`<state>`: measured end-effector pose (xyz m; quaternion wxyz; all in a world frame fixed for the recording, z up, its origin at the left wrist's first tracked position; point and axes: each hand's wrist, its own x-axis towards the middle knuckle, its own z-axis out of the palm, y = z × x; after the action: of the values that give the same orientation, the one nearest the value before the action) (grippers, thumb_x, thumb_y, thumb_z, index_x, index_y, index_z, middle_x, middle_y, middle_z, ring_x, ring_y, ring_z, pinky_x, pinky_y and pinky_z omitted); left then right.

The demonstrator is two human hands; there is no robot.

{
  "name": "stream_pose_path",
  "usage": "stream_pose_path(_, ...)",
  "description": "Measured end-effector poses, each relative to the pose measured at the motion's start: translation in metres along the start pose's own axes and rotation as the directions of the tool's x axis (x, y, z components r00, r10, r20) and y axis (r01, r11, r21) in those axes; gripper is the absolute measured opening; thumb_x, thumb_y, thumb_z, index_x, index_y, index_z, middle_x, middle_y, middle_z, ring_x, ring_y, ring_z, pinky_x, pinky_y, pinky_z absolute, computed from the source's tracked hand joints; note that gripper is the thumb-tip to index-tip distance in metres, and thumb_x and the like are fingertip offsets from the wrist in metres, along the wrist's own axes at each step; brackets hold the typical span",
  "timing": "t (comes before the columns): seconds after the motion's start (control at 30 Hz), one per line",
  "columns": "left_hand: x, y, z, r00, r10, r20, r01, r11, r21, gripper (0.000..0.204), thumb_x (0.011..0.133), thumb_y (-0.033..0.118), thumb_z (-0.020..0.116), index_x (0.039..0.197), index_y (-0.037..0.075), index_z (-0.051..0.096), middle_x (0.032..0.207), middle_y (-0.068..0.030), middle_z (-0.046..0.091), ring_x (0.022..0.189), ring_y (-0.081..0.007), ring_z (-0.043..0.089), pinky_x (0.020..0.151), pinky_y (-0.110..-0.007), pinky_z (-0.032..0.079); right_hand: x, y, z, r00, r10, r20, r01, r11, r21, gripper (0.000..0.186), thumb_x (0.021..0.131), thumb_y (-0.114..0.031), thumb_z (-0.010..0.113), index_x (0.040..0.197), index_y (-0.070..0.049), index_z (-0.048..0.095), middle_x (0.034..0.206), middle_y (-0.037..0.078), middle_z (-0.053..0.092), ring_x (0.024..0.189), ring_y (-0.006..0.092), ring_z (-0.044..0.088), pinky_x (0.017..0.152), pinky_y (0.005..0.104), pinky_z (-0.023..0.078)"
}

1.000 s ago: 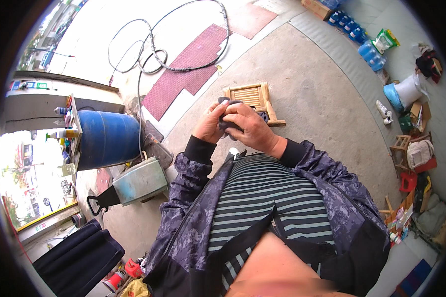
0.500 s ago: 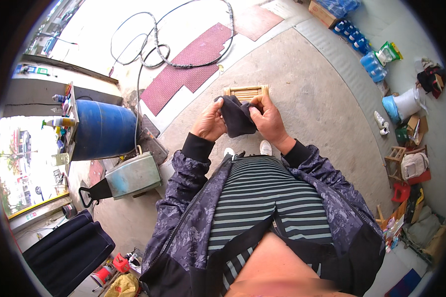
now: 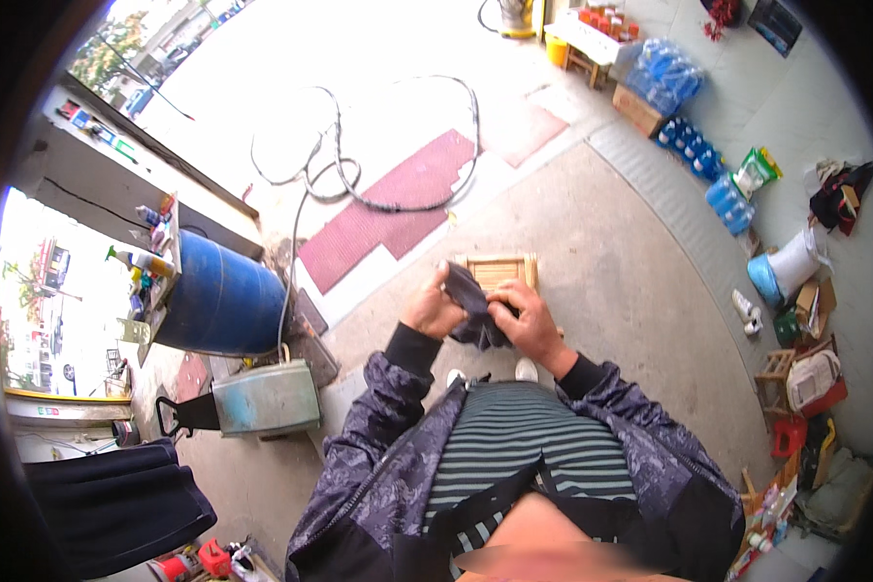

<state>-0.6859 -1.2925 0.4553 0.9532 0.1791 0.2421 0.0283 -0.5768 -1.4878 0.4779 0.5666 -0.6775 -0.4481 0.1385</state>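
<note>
Both hands are in front of me at chest level with a small piece of dark, soft cloth [image 3: 470, 297] between them. It is bunched and folded, and its exact kind cannot be made out. My left hand [image 3: 431, 307] pinches its upper left side between thumb and fingers. My right hand [image 3: 526, 322] has its fingers curled in on the right edge, partly covering it. Beyond and below the hands, a small light wooden stool [image 3: 529, 269] with a slatted top stands on the concrete floor, partly hidden by the hands.
A blue barrel [image 3: 225, 291] and a worn metal box [image 3: 267, 396] stand to the left. A black hose [image 3: 398, 208] loops over red mats [image 3: 388, 218] farther ahead. Blue bottles [image 3: 691, 145], a white sack [image 3: 795, 257] and a wooden chair [image 3: 774, 376] line the right wall.
The view has tilted up, so the hands sit lower and more of the far floor shows. The cloth, hanging flat and wide before, is now narrower and bunched, with the right fingers farther over it.
</note>
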Motion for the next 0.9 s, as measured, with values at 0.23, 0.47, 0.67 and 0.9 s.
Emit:
stream_pose_path(0.23, 0.014, -0.015, 0.021, 0.998, 0.063, -0.029, -0.063, 0.998, -0.026, 0.038, 0.113, 0.035, 0.049, 0.130, 0.002, 0.056, 0.127, -0.0190, 0.065, 0.121, -0.0360, 0.062, 0.108, -0.059, 0.047, 0.002, 0.001, 0.006, 0.993, -0.051, 0.103, 0.080, 0.948, -0.307, 0.048, 0.082, -0.034, 0.087, 0.109, 0.000, 0.068, 0.111, 0.015, 0.063, 0.106, 0.0342, 0.065, 0.093, 0.0425, 0.054)
stream_pose_path(0.47, 0.005, -0.010, 0.021, 0.988, 0.012, 0.156, -0.047, 0.974, 0.223, 0.040, 0.111, 0.034, 0.052, 0.137, 0.003, 0.058, 0.131, -0.0123, 0.066, 0.123, -0.0272, 0.061, 0.104, -0.052, 0.051, 0.003, 0.017, -0.009, 0.984, -0.003, 0.177, 0.010, 0.999, -0.038, 0.022, 0.090, -0.015, 0.079, 0.101, 0.003, 0.071, 0.103, 0.013, 0.068, 0.097, 0.0275, 0.068, 0.087, 0.0367, 0.054)
stream_pose_path(0.67, -0.006, -0.045, 0.016, 0.964, 0.256, 0.072, -0.235, 0.696, 0.678, 0.056, 0.105, 0.029, 0.068, 0.150, 0.000, 0.049, 0.142, -0.0136, 0.060, 0.129, -0.0228, 0.059, 0.102, -0.044, 0.054, 0.016, 0.023, -0.016, 0.909, 0.412, 0.069, -0.403, 0.821, 0.405, 0.012, 0.099, -0.011, 0.073, 0.101, 0.001, 0.076, 0.090, 0.000, 0.072, 0.082, 0.0089, 0.065, 0.075, 0.0259, 0.054)
stream_pose_path(0.9, 0.001, -0.072, -0.001, 0.800, 0.555, 0.229, -0.304, 0.046, 0.951, 0.036, 0.099, 0.020, 0.077, 0.123, -0.003, 0.062, 0.120, -0.0135, 0.068, 0.109, -0.0209, 0.070, 0.091, -0.035, 0.058, 0.024, 0.027, 0.000, 0.842, 0.533, 0.076, -0.466, 0.651, 0.599, 0.013, 0.101, -0.012, 0.071, 0.100, 0.001, 0.075, 0.092, 0.002, 0.073, 0.078, 0.0092, 0.067, 0.071, 0.0247, 0.056)
